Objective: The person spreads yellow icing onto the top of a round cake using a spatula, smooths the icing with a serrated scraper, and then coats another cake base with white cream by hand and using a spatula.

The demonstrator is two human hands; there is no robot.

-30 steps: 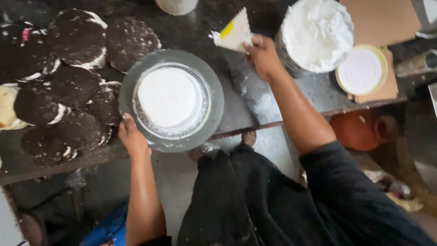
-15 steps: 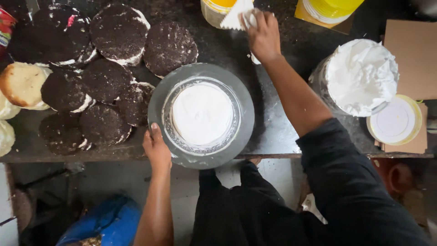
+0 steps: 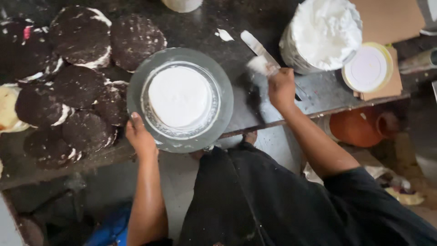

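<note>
A white-iced cake (image 3: 180, 96) is seen on a round metal turntable (image 3: 136, 86), which stands on the dark counter (image 3: 218, 20). The top of the cake is already covered smooth and white; its sides cannot be judged from above. The near rim of the turntable is gripped by the left hand (image 3: 141, 136), its fingers curled on the edge. A palette knife (image 3: 257, 48) is held in the right hand (image 3: 281, 87), fingers clamped on its handle, with a lump of cream on the blade, just right of the turntable. A tub of white cream (image 3: 321, 34) is set beside that hand, and a round white lid (image 3: 368, 67) lies further right on cardboard. To the left, many dark chocolate sponge rounds (image 3: 82, 77) are laid out, edged with cream but not iced over, so the greater part of the icing appears left to be done.
</note>
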